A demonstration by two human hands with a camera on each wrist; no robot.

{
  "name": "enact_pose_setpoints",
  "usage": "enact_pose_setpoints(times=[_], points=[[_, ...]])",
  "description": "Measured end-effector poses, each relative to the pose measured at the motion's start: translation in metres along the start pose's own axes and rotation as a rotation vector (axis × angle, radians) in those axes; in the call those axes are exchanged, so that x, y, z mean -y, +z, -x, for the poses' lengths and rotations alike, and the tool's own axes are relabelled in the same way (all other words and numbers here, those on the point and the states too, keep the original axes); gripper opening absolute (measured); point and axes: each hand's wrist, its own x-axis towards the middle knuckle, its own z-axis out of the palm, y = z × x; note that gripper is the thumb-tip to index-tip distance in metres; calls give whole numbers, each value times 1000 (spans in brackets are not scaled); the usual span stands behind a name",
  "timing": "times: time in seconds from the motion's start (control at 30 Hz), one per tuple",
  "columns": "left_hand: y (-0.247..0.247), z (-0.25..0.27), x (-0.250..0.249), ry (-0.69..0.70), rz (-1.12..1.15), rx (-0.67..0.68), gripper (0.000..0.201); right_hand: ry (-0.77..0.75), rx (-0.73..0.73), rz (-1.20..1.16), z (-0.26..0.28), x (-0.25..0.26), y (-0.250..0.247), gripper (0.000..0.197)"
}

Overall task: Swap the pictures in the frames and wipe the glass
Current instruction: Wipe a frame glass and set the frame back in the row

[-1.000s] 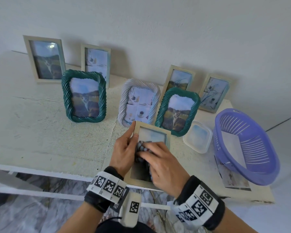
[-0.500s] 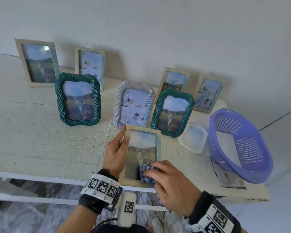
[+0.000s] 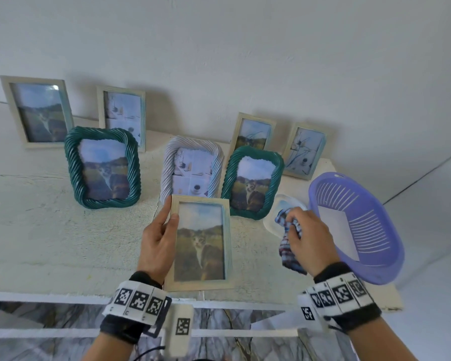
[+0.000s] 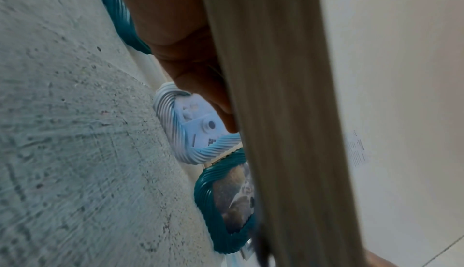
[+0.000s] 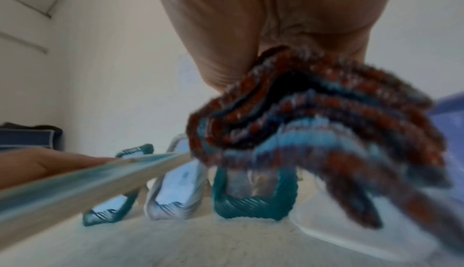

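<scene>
My left hand point(image 3: 160, 238) grips the left edge of a pale wooden frame point(image 3: 201, 243) with a cat picture, held tilted above the table's front edge; in the left wrist view the frame's edge point(image 4: 281, 112) fills the middle. My right hand point(image 3: 307, 241) holds a crumpled blue, red and white checked cloth point(image 3: 288, 241) to the right of the frame, apart from the glass. The bunched cloth point(image 5: 326, 136) hangs from the fingers in the right wrist view, and the frame's edge point(image 5: 83, 180) crosses the lower left there.
Several frames stand at the back: two green twisted ones point(image 3: 102, 168) point(image 3: 252, 181), a white twisted one point(image 3: 192, 173) and pale wooden ones by the wall point(image 3: 37, 112). A clear plastic lid point(image 3: 279, 204) and a purple basket point(image 3: 354, 230) sit at the right on the white table point(image 3: 50, 230).
My right hand has lifted the cloth off the glass and moved it right, toward the plastic lid. The left hand still holds the frame, whose whole picture now shows.
</scene>
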Motion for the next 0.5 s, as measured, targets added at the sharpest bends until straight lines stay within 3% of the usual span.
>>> enact_pose_setpoints(times=[0.27,0.4,0.5], points=[[1,3,-3,-15,-16,15,43,189,67,124,-68,-15,39,39],[1,4,-8,-10,13,22,42,220,228,147,-81,-25,53,43],[2,1,-8,2,9,24,41,238,237,157,-78,-27,59,46]])
